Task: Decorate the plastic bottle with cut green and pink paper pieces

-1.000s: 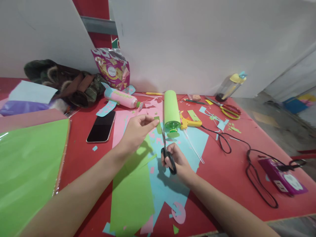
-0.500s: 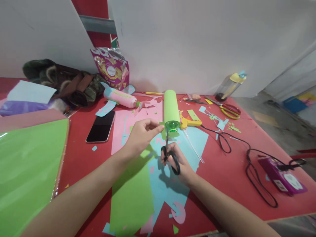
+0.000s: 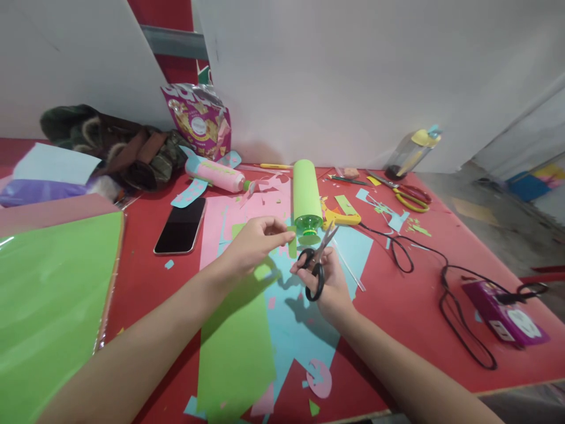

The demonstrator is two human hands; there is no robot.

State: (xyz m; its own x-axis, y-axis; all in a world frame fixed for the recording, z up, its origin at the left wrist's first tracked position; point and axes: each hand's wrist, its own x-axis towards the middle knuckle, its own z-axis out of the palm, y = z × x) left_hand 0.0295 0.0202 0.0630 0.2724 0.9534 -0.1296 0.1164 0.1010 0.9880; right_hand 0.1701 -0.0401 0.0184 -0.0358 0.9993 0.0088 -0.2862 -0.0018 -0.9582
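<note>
Between thumb and fingertips, my left hand [image 3: 261,242] pinches a small green paper strip [image 3: 292,244]. My right hand [image 3: 326,280] has its fingers in the black handles of the scissors [image 3: 324,242]; their blades are slightly parted and point up and to the right, apart from the strip. Just beyond my hands lies a bottle wrapped in green paper [image 3: 306,191], its neck toward me. Beneath my hands are a green paper sheet [image 3: 236,353] and a light blue sheet [image 3: 295,330].
A yellow glue gun [image 3: 342,218] lies right of the bottle, its cord running to a purple box [image 3: 503,312]. At left are a phone [image 3: 180,227] and a pink paper-covered bottle [image 3: 216,175]. Red-and-yellow-handled scissors [image 3: 412,197] lie at the right back. Paper scraps are scattered about.
The scissors have swung from pointing forward beside the strip to pointing up and right, away from it. My left hand has stayed nearly in place, and the strip now shows more clearly.
</note>
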